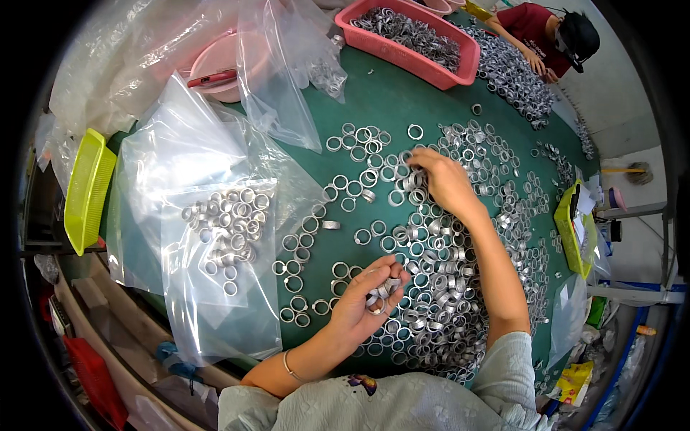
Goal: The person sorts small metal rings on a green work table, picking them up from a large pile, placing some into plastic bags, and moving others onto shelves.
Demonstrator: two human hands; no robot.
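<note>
My left hand (370,293) is cupped, palm up, around several silver metal rings (383,291) near the front of the green table (327,248). Farther off and to the right, my right hand (447,181) reaches down with bent fingers, its fingertips pinched at a metal ring (405,156) on the edge of the pile. The fingertips partly cover that ring. Between and beyond my hands spreads a large heap of loose rings (449,280). To the left, more rings (233,223) lie grouped on a flat transparent plastic bag (215,316).
A pink basket (460,73) full of metal parts stands at the back. Yellow-green baskets sit at left (90,190) and right (571,230). A pink basin (223,90) with a red-handled tool (212,77) is partly behind plastic. A co-worker (539,36) handles another heap at the far right.
</note>
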